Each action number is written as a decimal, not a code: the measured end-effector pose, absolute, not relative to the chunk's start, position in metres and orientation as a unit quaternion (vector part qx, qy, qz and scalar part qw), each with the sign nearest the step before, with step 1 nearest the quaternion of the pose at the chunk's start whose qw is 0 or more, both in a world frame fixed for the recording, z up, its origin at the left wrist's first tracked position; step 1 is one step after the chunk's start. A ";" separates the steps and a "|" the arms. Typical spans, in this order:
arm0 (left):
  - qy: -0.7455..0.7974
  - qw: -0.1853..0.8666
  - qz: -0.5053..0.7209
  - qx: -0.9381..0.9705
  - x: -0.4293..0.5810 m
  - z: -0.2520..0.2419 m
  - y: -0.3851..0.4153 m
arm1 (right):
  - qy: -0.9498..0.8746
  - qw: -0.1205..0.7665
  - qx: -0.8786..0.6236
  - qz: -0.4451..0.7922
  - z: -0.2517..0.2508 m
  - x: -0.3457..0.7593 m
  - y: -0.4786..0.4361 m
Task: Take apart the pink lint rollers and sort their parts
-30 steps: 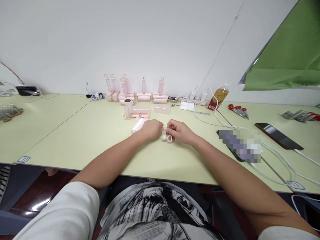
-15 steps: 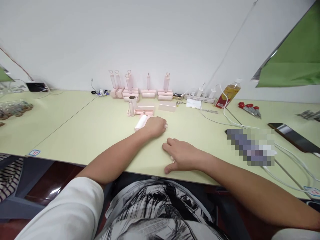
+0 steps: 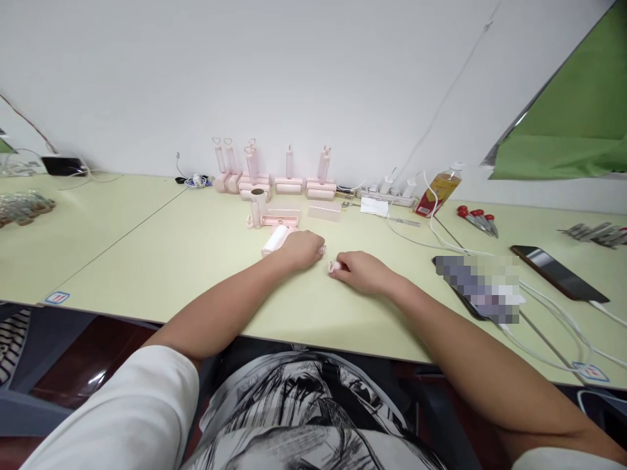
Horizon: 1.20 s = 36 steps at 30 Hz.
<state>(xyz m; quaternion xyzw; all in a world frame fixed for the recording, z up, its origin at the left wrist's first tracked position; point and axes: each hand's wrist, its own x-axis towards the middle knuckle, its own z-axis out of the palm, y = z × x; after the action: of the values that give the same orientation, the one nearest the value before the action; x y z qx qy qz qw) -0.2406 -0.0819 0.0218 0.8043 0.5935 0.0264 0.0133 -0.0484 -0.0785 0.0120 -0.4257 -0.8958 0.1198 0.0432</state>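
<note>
So, we've got both hands busy close together over the pale yellow-green desk (image 3: pixel 289 310), with a small gap between them. Our left hand (image 3: pixel 304 249) is curled snugly around what looks like the handle of a white cylindrical roller with pale pink plastic ends (image 3: pixel 275 240). Most of that handle is hidden under our fingers, so we can't tell exactly how it joins the roller. The roller head sticks out on the left side of that hand, its own long axis slanting away from us toward the right. On the other side, a pale, narrow handle tip (image 3: pixel 322 250) pokes out past our knuckles, pointing to the right.

Our right hand (image 3: pixel 361 272) is pinched narrow, thumb and fingers around a small pale pink plastic piece (image 3: pixel 334 267). It's too small and half covered for us to make out its shape.

The spatial bit that matters, we reckon: the piece sits just to the right of the tip and slightly closer to our edge of the desk, near it but not touching. The handle runs roughly left to right, so the tip faces our right side, and the right hand is the nearer one to its free end. Just beyond the roller lies an open, trough-shaped pale pink plastic part (image 3: pixel 279 221).
</note>
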 end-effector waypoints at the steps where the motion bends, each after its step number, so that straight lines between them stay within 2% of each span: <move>1: 0.593 0.013 0.027 0.805 -0.241 0.021 -0.082 | -0.896 0.060 -0.422 0.126 0.013 -0.048 -0.077; 7: 0.590 0.015 0.025 0.807 -0.242 0.021 -0.082 | -0.881 0.146 -0.408 0.191 0.015 -0.051 -0.075; 14: 0.584 0.013 0.053 0.810 -0.239 0.022 -0.085 | -0.795 0.367 -0.370 0.310 0.004 -0.060 -0.074; 18: 0.587 0.023 0.073 0.806 -0.239 0.024 -0.086 | -0.724 0.408 -0.367 0.418 0.003 -0.062 -0.075; 22: 0.594 0.017 0.083 0.800 -0.240 0.024 -0.086 | -0.695 0.435 -0.358 0.446 0.004 -0.063 -0.077; 27: 0.588 0.013 0.084 0.804 -0.242 0.022 -0.084 | -0.719 0.392 -0.362 0.446 0.001 -0.061 -0.076; 33: 0.578 0.018 0.053 0.814 -0.242 0.023 -0.086 | -0.868 0.209 -0.370 0.257 0.007 -0.053 -0.075; 36: 0.572 0.013 0.027 0.819 -0.238 0.027 -0.090 | -0.894 0.145 -0.358 0.226 0.012 -0.052 -0.076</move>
<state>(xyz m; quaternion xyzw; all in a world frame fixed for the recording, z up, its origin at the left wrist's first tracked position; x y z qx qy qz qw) -0.2378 -0.0897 0.0268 0.8194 0.5725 0.0267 0.0135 -0.0519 -0.0758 0.0117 -0.3578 -0.8942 0.2265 0.1454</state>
